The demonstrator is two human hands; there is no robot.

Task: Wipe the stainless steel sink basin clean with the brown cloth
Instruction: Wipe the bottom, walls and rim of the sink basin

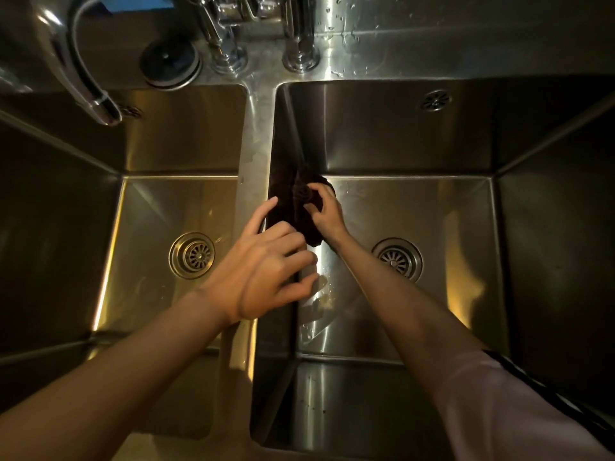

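The brown cloth (307, 207) shows only in part — the right hand (324, 211) covers its right side, and its dark folds merge with the shadowed basin wall. The left hand (266, 271) hides the divider rim beneath it. The faucet (80, 71) and tap stems (229, 34) are cut off at the upper edge — both forearms at the bottom.

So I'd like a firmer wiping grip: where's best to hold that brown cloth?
Probably the bunched top of the brown cloth, from above, where the right hand already holds it; the rest hangs flat against the basin wall.
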